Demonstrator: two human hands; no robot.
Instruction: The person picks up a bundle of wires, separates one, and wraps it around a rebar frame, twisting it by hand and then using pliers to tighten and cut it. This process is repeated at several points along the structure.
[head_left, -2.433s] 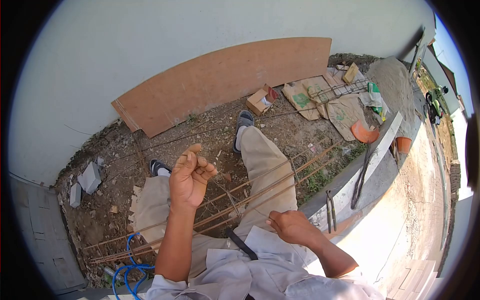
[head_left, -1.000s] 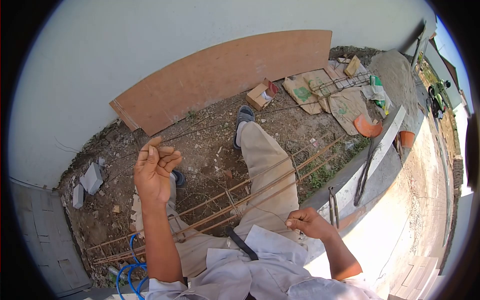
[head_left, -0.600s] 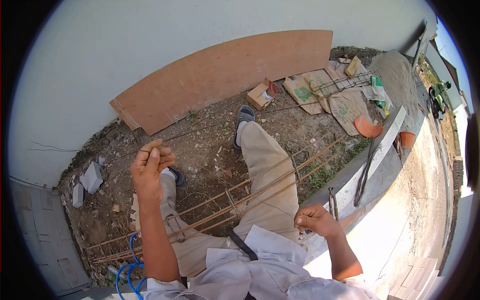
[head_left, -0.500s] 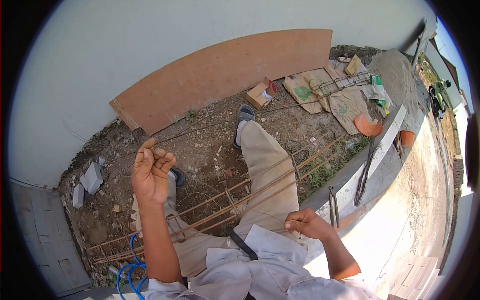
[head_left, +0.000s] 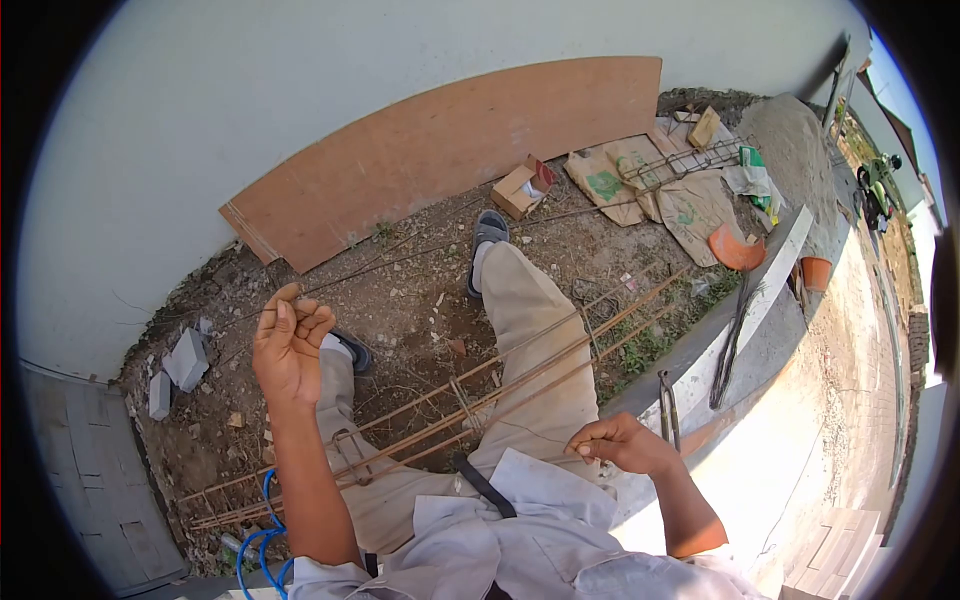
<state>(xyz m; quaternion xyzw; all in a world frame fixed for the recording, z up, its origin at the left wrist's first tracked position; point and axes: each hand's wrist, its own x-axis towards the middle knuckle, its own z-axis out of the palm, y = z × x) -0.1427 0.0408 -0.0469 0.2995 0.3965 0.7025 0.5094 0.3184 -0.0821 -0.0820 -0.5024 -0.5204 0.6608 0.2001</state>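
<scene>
My left hand (head_left: 288, 350) is raised above the left end of a rebar cage (head_left: 520, 385), palm towards me. Its fingers are curled in and the thumb lies near the index finger; anything between them is too small to make out. My right hand (head_left: 625, 443) is closed in a pinch on a thin wire (head_left: 535, 431), which runs left towards the cage. The rusty cage lies slantwise across my legs, its long bars joined by square stirrups (head_left: 462, 397).
Pliers (head_left: 669, 412) and a bundle of dark wire (head_left: 728, 362) lie on the concrete ledge (head_left: 775, 270) at right. A plywood sheet (head_left: 450, 150) leans on the wall. Beyond my feet are a cardboard box (head_left: 522, 190) and paper sacks (head_left: 692, 215). A blue hose (head_left: 262, 545) is at lower left.
My left hand has shifted slightly left, its fingers still curled. My left foot has moved a little and shows more. The right hand keeps its pinch in nearly the same place.
</scene>
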